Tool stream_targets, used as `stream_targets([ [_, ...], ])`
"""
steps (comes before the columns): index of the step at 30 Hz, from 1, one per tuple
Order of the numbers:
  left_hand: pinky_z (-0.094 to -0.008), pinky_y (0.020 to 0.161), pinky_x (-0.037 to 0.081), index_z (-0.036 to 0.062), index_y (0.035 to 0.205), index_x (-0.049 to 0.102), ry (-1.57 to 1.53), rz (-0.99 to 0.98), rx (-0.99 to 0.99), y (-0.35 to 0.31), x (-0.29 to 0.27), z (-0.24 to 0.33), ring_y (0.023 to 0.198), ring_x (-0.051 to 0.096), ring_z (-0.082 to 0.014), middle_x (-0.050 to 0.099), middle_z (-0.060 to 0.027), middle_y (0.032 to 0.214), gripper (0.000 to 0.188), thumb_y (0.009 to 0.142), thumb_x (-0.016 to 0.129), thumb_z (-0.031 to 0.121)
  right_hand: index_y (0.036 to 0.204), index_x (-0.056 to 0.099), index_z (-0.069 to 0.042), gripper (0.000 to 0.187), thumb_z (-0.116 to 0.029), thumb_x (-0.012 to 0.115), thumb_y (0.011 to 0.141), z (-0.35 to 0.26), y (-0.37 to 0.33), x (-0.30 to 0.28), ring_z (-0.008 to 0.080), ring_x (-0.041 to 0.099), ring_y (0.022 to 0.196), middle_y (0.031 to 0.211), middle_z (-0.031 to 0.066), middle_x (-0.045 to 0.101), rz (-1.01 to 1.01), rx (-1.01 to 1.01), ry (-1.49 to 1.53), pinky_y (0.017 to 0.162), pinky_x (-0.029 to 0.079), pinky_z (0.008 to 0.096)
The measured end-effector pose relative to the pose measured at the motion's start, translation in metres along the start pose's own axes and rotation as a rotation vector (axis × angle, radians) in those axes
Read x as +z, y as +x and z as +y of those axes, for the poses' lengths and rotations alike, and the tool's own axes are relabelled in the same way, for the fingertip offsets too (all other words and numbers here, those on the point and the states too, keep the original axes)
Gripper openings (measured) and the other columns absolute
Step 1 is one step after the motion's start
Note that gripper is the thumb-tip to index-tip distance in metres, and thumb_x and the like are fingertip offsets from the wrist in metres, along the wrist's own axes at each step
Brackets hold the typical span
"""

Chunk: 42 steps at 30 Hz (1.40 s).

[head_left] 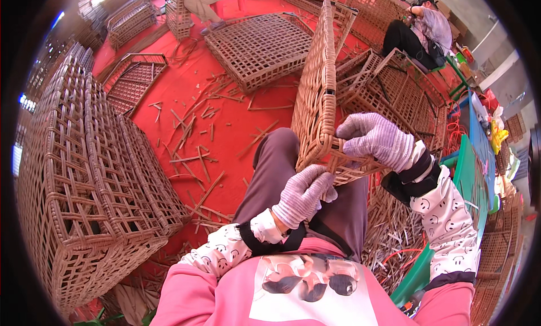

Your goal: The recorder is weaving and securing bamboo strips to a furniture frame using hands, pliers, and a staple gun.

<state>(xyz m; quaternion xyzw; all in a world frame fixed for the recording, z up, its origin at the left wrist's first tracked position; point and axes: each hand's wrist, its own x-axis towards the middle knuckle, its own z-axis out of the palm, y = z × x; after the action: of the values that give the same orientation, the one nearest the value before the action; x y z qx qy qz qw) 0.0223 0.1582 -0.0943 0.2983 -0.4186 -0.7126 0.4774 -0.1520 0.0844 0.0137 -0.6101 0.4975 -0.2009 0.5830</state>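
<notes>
A brown wicker basket [315,95] stands tilted at my knees, its tightly woven side turned to the left and a corner toward me. In a pale striped knit glove, my left hand [304,196] pinches at the lower near corner, the fingertips pressed together on the strands. My right hand [376,139], gloved the same way, curls its fingers over the open-weave part just right of that corner. Whether a loose strand lies between the fingers is too small to tell.
Stacked wicker baskets [96,174] rise close on my left. An open-weave basket [262,47] lies ahead on the red floor [225,120], among scattered cane offcuts [189,140]. A co-worker [422,33] sits at the far right, beyond more baskets [403,89]. A green bench [465,174] stands at my right.
</notes>
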Motion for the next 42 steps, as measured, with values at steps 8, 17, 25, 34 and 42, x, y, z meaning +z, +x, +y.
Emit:
stream_targets([
  [8,-0.0170,0.048,0.039,-0.0003,0.093,0.057,-0.079,0.006,0.011,0.012,0.003,-0.009,0.056,0.051,-0.0059,0.059,-0.0050,0.068,0.013,0.091,0.049,0.010,0.094,0.058,0.000,0.025,-0.009,0.070,0.075,0.001,-0.001,-0.001,0.0131,0.060,0.077,0.085,0.0057,0.061,-0.009,-0.011,0.017,0.071,0.051,0.0272],
  [17,-0.0184,0.048,0.038,-0.0007,0.088,0.061,-0.048,0.150,0.201,0.019,0.017,0.006,0.056,0.050,-0.0037,0.057,0.0018,0.068,0.011,0.089,0.055,0.009,0.094,0.058,0.001,0.025,-0.010,0.070,0.075,-0.011,-0.002,0.002,0.0133,0.059,0.078,0.086,0.0062,0.062,-0.041,0.080,0.095,0.072,0.050,0.0275],
  [25,-0.0307,0.066,0.048,0.0055,0.083,0.065,1.093,0.257,1.011,0.042,0.001,0.071,0.074,0.058,-0.0241,0.061,-0.0084,0.081,0.019,0.068,0.075,0.013,0.097,0.062,0.000,0.028,-0.014,0.071,0.075,0.007,0.002,-0.007,0.0118,0.059,0.078,0.086,0.0059,0.063,-0.040,-0.099,-0.049,0.070,0.050,0.0269],
  [34,-0.0255,0.066,0.046,-0.0014,0.083,0.062,0.600,-0.004,1.106,0.042,0.014,0.168,0.073,0.058,-0.0151,0.062,-0.0095,0.079,0.009,0.078,0.064,0.005,0.096,0.063,0.000,0.027,-0.015,0.070,0.076,-0.004,-0.001,0.000,0.0116,0.059,0.078,0.085,0.0068,0.064,-0.013,-0.047,-0.125,0.070,0.050,0.0275],
  [42,-0.0255,0.063,0.047,0.0017,0.079,0.066,1.045,0.061,1.005,0.166,0.007,0.174,0.065,0.059,-0.0116,0.064,-0.0065,0.071,0.011,0.078,0.065,0.013,0.104,0.053,-0.001,0.033,-0.008,0.067,0.075,-0.005,-0.002,0.010,0.0124,0.060,0.075,0.091,0.0069,0.061,0.068,-0.104,-0.079,0.068,0.050,0.0258],
])
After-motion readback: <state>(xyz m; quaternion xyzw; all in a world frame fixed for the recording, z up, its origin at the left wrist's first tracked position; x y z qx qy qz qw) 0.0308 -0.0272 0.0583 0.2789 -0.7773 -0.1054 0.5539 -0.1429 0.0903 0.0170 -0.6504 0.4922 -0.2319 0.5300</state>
